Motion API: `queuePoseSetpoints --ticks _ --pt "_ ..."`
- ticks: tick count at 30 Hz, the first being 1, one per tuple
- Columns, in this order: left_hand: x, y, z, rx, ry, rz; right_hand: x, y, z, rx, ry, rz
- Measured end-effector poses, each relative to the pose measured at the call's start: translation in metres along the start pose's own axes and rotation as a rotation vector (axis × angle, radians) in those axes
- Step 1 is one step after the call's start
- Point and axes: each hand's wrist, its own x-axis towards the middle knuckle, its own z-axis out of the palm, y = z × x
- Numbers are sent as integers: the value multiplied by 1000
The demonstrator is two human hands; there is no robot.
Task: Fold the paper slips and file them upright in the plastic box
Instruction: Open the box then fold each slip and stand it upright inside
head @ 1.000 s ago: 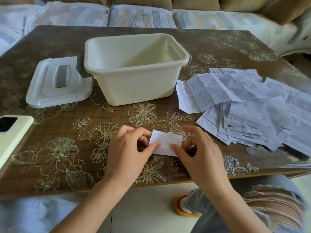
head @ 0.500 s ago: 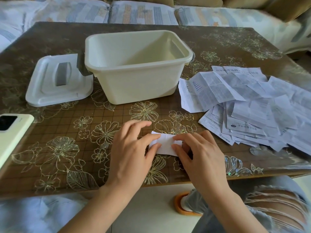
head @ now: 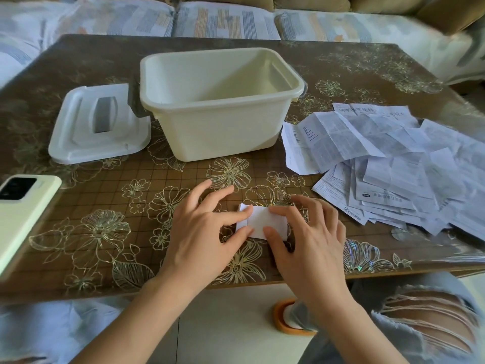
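Pressing at lower centre of the frame, the left hand (head: 202, 232) and right hand (head: 309, 240) pin the folded slip (head: 262, 222) flat on the table (head: 105, 206) with fairly straight fingertips, neither hand curled round it. It looks feather-light, limp and easily creased, so it is probably best pinched along its folded edge. Beyond, the box (head: 217, 132) stands at upper centre, with loose slips (head: 393, 166) piled at right.
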Motion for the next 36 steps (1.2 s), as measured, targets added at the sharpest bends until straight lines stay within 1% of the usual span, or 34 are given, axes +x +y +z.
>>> queuePoseSetpoints --ticks 2,8,12,15,16,18,20,21,24,28,30,32,34,36 --pt "0 -3 -3 -21 -29 -1 2 5 -3 51 -47 1" --pt "5 -7 -15 -55 -177 -8 9 20 -14 94 -192 -81" --pt "5 -5 -17 -34 -195 2 22 22 -28 115 -227 -92" --pt "6 -4 -18 -17 -202 19 39 6 -34 231 -250 -84" --pt "6 -4 -18 -14 -208 21 45 -1 -34 215 -274 -116" --pt "5 -5 -17 -15 -202 24 58 -16 -32 53 -378 -200" --pt "3 -8 -14 3 -159 57 72 -26 -33 -104 -522 -208" --pt "1 -9 -13 18 -135 70 79 -30 -34 -141 -588 -202" --pt "-3 -7 -12 3 -99 35 94 -34 -38 -129 -732 -203" --pt "-1 -7 -12 -28 -78 -3 99 -30 -39 -64 -789 -212" --pt "1 -8 -12 -38 -75 -11 99 -23 -41 10 -794 -201" --pt "3 -8 -11 -72 -58 -28 97 -16 -45 173 -798 -146" --pt "3 -5 -15 -212 -22 -90 92 -11 -47 397 -766 -11" --pt "3 4 -24 -425 -5 -195 86 -7 -46 734 -715 183"
